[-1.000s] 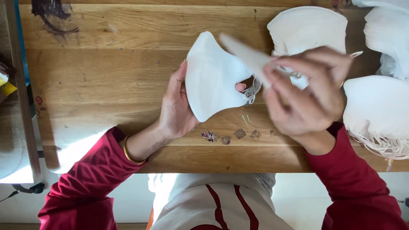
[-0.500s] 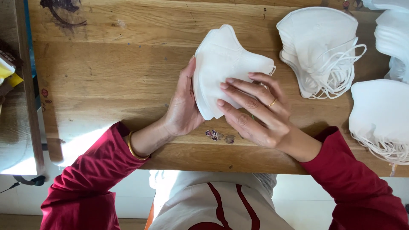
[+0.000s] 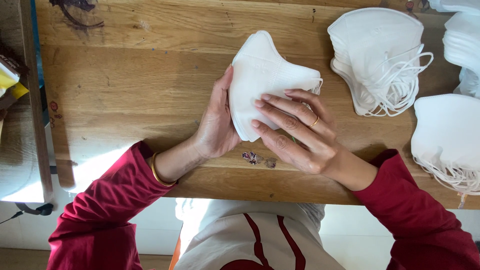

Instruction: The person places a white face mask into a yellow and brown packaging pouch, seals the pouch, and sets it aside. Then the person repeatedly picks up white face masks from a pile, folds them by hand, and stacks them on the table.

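Observation:
A small stack of folded white face masks lies flat on the wooden table. My left hand cups the stack's left edge, fingers straight along its side. My right hand rests flat on top of the stack's lower right part, fingers spread and pressing down, a gold ring on one finger. Neither hand is closed around anything.
A taller pile of white masks with ear loops sits at the upper right. Further mask piles lie at the right edge and the top right corner. Small dark scraps lie near the table's front edge. A yellow object is at the far left.
One second ago my right hand held a mask up above the stack. It has since laid the mask down and now presses flat on the stack; my left hand stays at the left edge.

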